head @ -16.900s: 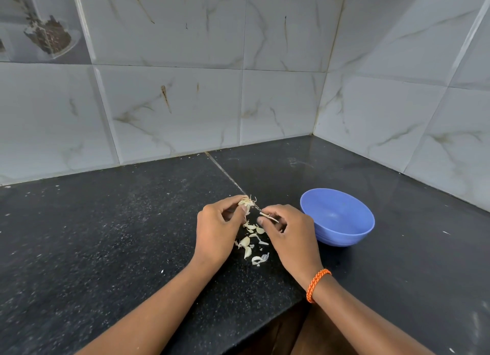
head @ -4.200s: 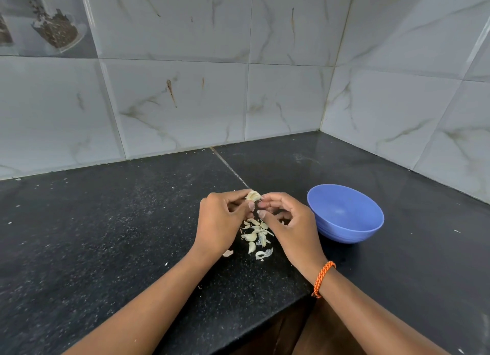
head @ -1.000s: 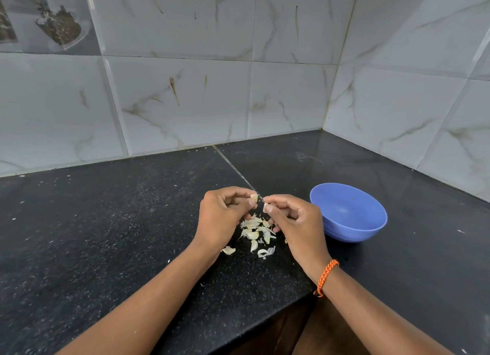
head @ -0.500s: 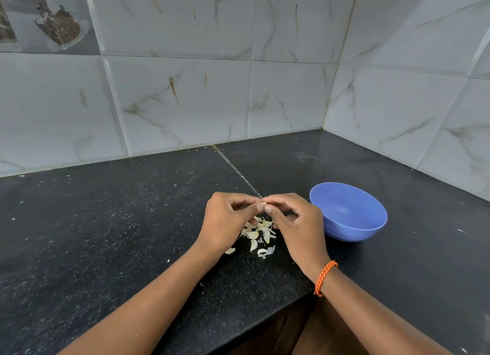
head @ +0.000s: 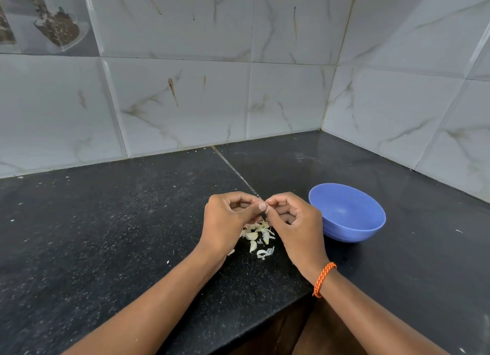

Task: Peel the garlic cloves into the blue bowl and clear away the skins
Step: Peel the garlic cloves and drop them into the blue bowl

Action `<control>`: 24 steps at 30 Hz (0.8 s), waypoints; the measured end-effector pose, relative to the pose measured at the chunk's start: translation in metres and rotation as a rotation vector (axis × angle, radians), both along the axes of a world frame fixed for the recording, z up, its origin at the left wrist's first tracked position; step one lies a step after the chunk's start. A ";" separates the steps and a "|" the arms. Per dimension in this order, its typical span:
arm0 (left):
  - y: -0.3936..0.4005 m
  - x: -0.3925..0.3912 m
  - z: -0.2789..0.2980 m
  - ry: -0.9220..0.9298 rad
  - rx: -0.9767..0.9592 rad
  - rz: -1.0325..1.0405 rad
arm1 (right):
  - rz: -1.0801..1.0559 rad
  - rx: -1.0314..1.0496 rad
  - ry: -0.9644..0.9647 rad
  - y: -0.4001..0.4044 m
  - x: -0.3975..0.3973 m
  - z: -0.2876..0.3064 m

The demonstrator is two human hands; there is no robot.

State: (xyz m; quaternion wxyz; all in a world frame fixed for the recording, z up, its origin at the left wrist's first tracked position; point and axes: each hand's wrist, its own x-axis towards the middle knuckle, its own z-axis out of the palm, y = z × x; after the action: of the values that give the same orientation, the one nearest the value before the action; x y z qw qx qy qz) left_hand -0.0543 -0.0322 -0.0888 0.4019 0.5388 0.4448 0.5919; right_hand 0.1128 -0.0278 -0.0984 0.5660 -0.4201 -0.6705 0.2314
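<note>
Grip: both hands, left hand (head: pixel 225 222) and right hand (head: pixel 294 222), are pinching one garlic clove (head: pixel 264 201) between fingertips, above the counter (head: pixel 106 235)
Change: fingertips are closing together compared with a second ago, so peeling is continuing
Count: one blue bowl (head: pixel 347 211), looking empty, sitting right of the hands, well in from the counter's front edge
Skins: one loose pile (head: pixel 257 235), pieces too many to count, lying under the hands

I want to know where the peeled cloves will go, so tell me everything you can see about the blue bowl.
The blue bowl is a small, round, matte bowl that looks like plastic, with faint ridges round its lower outside wall. It stands upright and apart on the black speckled countertop, to the right of the right hand, which does not touch it. Its inside looks empty apart from perhaps a tiny speck. The pile of garlic skins lies to its left, between the hands.
</note>
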 end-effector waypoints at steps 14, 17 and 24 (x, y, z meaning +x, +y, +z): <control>0.017 -0.028 0.003 0.334 0.075 0.024 | -0.079 -0.038 -0.058 0.004 0.001 0.000; 0.019 -0.030 -0.001 0.429 0.098 -0.008 | -0.078 -0.028 -0.102 0.005 0.000 -0.002; 0.026 -0.041 -0.006 0.621 0.075 0.050 | -0.116 -0.026 -0.282 0.005 0.000 -0.005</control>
State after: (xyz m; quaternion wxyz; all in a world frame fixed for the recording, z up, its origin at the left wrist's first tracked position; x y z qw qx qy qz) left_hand -0.0958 -0.0058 -0.0948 0.2120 0.6972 0.5371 0.4247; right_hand 0.1131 -0.0225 -0.1029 0.4730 -0.4940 -0.7148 0.1456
